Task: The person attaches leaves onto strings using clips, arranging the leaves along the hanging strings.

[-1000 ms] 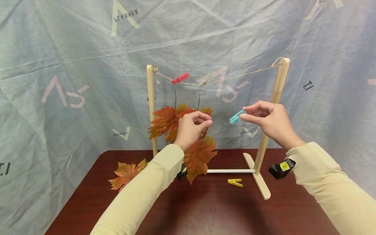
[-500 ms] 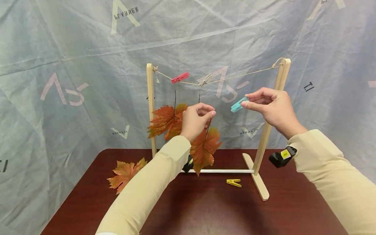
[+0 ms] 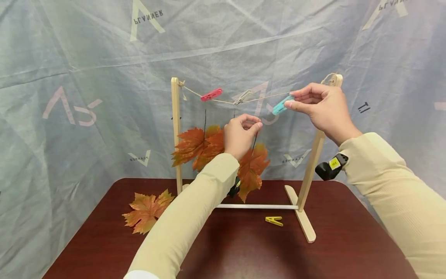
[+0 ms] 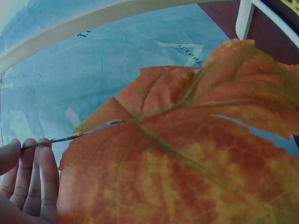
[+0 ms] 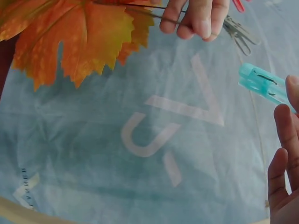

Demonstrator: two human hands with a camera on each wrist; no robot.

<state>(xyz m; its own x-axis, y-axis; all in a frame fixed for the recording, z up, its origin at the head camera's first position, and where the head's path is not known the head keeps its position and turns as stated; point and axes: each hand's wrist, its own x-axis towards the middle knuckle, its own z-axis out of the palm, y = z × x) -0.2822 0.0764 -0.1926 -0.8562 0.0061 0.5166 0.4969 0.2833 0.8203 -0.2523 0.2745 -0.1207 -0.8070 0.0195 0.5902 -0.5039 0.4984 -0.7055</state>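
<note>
My left hand (image 3: 241, 135) pinches the thin dark stem of an orange maple leaf (image 3: 252, 168), which hangs below the fingers. In the left wrist view that leaf (image 4: 154, 154) fills much of the frame, its stem between thumb and fingertips. My right hand (image 3: 325, 108) pinches a light blue clothespin (image 3: 283, 105) by one end, close to the string (image 3: 266, 96). The right wrist view has the blue clothespin (image 5: 265, 84) apart from the left hand (image 5: 198, 18). A pink clothespin (image 3: 211, 94) and a white clothespin (image 3: 242, 97) sit on the string, with leaves (image 3: 198, 145) hanging under them.
A wooden frame with a left post (image 3: 175, 135) and a right post (image 3: 311, 166) carries the string. Its white crossbar (image 3: 258, 206) runs low between them. On the dark red table (image 3: 244, 252) lie a yellow clothespin (image 3: 274, 221) and another maple leaf (image 3: 147, 211).
Both hands have risen toward the string, the left also moving right with its leaf. The blue clothespin has come up with the right hand to about string height.
</note>
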